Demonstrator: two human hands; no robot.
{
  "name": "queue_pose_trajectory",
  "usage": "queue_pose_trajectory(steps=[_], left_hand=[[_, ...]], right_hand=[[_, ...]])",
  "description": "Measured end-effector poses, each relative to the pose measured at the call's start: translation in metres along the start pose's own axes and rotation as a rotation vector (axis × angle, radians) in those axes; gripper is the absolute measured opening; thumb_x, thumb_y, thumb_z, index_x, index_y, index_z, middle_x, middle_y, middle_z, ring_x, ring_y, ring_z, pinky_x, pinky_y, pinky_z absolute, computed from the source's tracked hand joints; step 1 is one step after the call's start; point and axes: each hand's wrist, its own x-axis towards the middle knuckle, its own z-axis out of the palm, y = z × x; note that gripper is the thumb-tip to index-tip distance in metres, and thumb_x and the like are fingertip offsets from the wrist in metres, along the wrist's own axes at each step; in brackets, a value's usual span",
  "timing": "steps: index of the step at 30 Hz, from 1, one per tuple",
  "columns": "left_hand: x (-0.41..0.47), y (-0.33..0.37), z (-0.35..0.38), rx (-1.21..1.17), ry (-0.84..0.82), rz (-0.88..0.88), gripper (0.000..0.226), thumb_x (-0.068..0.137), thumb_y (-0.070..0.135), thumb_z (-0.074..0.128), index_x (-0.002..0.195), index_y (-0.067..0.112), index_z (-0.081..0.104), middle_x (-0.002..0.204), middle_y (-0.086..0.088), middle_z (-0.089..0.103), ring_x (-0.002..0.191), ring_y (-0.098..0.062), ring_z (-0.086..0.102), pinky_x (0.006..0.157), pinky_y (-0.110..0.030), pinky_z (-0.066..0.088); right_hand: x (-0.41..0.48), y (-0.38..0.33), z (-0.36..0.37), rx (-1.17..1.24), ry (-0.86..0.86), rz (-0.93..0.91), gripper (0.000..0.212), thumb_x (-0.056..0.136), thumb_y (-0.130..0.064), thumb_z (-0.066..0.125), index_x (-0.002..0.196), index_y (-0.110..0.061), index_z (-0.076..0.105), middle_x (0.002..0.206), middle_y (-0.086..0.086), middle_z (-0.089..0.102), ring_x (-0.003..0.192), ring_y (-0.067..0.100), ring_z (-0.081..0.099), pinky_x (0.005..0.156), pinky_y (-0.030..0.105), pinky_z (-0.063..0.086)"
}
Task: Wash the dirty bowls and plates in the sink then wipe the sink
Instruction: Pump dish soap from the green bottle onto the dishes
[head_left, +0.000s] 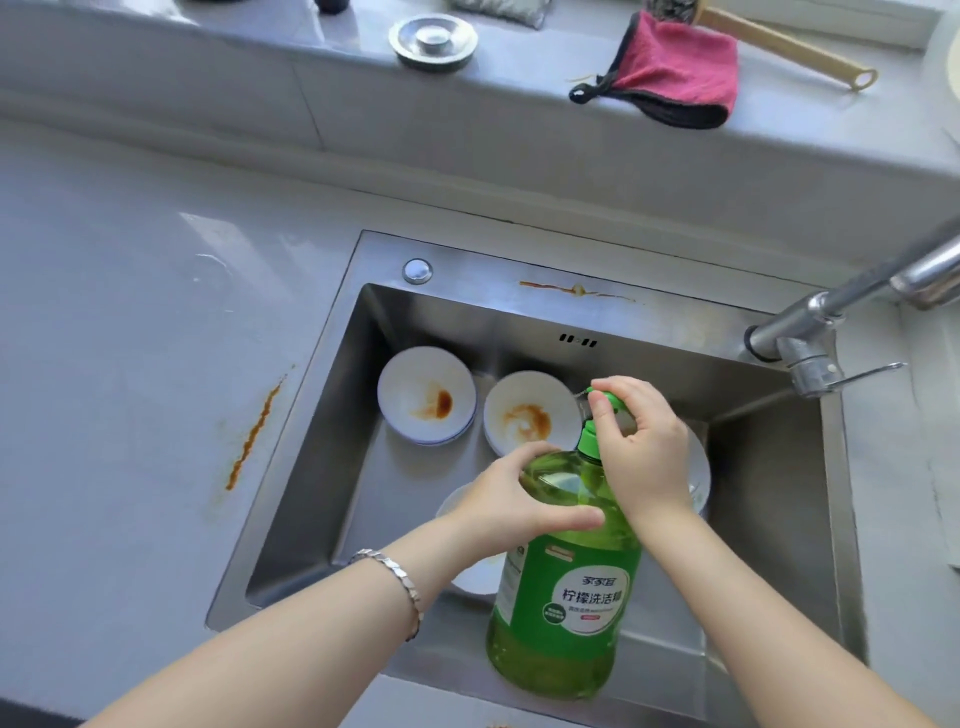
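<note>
Our left hand (514, 499) and right hand (641, 452) hold the soap bottle (566, 597), low centre.
Left grips its shoulder, right curls over the pump (589, 439); it stands near upright at the sink's (415, 322) near edge, two stained bowls (426, 395) just beyond, up-left, nearer our left hand.

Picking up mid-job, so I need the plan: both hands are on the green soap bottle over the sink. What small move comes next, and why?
Probably press the pump head down once. The right hand grips it, the left hand steadies the bottle, and the spout points toward a brown-stained bowl that shows no suds.
</note>
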Motion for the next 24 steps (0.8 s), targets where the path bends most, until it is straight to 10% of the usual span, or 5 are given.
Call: queue_pose_trajectory(steps=[10,24], left_hand=[[0.004,0.004,0.0,-0.023,-0.017,-0.049,0.078,0.062,0.044,0.083,0.127,0.038,0.041,0.12,0.017,0.057,0.096,0.008,0.056,0.064,-0.004,0.04],[-0.022,-0.016,-0.067,0.062,0.135,-0.008,0.086,0.034,0.061,0.079,0.112,0.047,0.044,0.11,0.024,0.059,0.102,0.001,0.059,0.092,-0.032,0.051]], right_hand=[[0.002,0.007,0.008,-0.023,-0.09,0.093,0.013,0.086,-0.006,0.062,0.096,-0.007,0.07,0.095,-0.006,0.062,0.09,0.006,0.056,0.08,0.007,0.041],[0.006,-0.048,0.058,0.185,-0.083,0.004,0.014,0.082,-0.01,0.064,0.094,-0.009,0.072,0.094,-0.008,0.064,0.091,-0.013,0.054,0.081,0.0,0.037]])
